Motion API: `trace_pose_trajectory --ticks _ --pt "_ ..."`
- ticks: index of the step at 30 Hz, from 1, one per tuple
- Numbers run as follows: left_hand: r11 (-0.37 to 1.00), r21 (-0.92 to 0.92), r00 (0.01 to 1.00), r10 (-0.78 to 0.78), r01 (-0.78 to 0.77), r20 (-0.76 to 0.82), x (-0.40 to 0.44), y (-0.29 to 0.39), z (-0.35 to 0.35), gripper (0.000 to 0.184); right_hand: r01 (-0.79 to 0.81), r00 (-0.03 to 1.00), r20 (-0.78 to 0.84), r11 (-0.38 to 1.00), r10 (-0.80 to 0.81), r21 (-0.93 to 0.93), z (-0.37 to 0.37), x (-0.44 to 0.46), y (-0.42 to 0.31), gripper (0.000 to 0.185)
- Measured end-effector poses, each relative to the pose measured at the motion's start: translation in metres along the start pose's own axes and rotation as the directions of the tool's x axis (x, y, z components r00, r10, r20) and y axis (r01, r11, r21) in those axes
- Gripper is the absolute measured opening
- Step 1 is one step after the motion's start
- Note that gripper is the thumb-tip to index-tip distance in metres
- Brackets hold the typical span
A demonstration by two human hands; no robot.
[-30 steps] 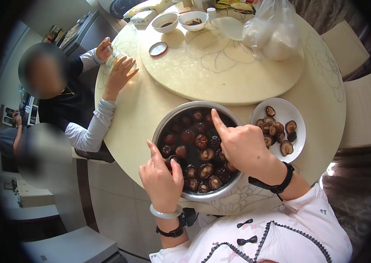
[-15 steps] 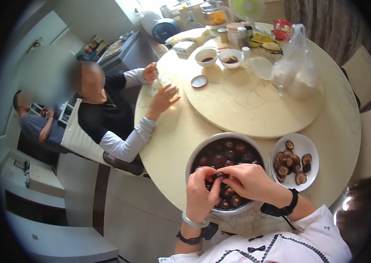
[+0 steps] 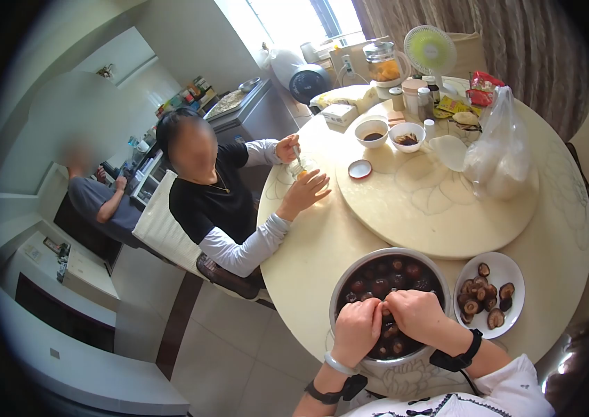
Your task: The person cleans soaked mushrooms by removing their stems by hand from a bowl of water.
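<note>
My left hand (image 3: 358, 328) and my right hand (image 3: 416, 316) meet above a round pot (image 3: 390, 251) of dark liquid. The fingers of both are closed in a pinch, tips together. They hold a shiitake mushroom, now mostly hidden by the fingers. Several more dark, wet mushrooms (image 3: 380, 285) float in the pot, below and beyond my hands. Right of the pot, a white plate (image 3: 515, 278) carries several brown shiitake mushrooms (image 3: 472, 306), some with their pale undersides up.
A raised round turntable (image 3: 406, 208) bears small bowls (image 3: 372, 132), a lid (image 3: 360, 169), jars and a knotted plastic bag (image 3: 499, 156). At the left edge of the table (image 3: 294, 257) sits a person (image 3: 218, 201) handling a glass jar (image 3: 301, 168). Another person (image 3: 103, 194) is farther back.
The view has shifted, so the table sits lower and farther right. My hands stay together over the pot, their fingers drawn closer around the mushroom. The seated person's head has turned.
</note>
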State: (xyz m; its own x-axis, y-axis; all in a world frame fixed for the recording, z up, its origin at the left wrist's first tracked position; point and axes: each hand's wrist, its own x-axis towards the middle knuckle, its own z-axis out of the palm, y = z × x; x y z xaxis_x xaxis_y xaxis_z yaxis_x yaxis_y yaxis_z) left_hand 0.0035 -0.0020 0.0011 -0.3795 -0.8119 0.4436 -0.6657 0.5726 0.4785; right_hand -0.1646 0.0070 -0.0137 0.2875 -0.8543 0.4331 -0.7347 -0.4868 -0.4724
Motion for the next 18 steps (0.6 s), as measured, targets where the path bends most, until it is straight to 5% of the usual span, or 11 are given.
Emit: trace_pose_trajectory --ticks 3,8,11,15,18 --pt "0.992 0.115 0.992 0.047 -0.06 0.116 -0.006 -0.01 0.01 0.006 -0.011 0.983 0.178 0.975 0.052 -0.223 0.001 -0.004 -0.001 0.009" --pt "0.98 0.168 0.967 0.06 -0.103 0.246 -0.009 -0.012 0.012 0.006 0.06 0.921 0.382 0.943 0.075 -0.328 0.002 -0.009 -0.003 0.006" --pt "0.998 0.055 0.987 0.018 -0.027 0.159 -0.003 -0.005 0.004 0.008 -0.077 0.978 0.181 0.989 0.1 -0.129 -0.005 -0.005 -0.005 0.005" --pt "0.977 -0.192 0.994 -0.085 0.095 0.061 -0.002 -0.007 0.003 0.01 -0.058 0.998 0.04 0.998 0.057 0.025 -0.009 -0.001 -0.005 0.003" --pt "0.988 -0.131 0.995 -0.07 0.079 0.074 -0.002 -0.002 0.004 0.009 -0.03 1.0 0.0 0.998 0.03 0.063 -0.005 -0.003 -0.002 0.007"
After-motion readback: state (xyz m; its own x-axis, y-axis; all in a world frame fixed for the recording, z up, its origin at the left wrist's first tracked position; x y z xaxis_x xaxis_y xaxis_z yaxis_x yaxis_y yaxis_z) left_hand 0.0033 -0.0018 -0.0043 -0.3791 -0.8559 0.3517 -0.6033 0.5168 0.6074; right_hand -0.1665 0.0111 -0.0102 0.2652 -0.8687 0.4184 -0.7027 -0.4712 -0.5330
